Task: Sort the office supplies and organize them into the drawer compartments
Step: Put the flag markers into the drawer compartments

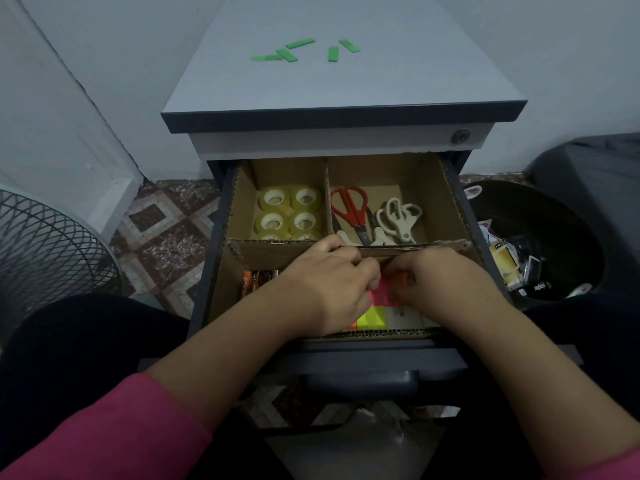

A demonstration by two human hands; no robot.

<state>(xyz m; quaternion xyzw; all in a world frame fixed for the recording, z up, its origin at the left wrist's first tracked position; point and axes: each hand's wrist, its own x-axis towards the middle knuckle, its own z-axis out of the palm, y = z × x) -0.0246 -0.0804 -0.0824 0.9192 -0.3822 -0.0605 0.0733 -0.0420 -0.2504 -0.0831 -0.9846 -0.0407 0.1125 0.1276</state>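
I have both hands, left (pixel 332 282) and right (pixel 446 282), curled on the pink sticky notes (pixel 382 294) lying between them, near-right compartment.

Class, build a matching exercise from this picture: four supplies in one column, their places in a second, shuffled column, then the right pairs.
Things:
1. tape rolls
2. red scissors
3. green strips
4. batteries

Places:
A. on the cabinet top
B. far right compartment
C. near left compartment
D. far left compartment

Pairs: 1-D, 2-B, 3-A, 4-C
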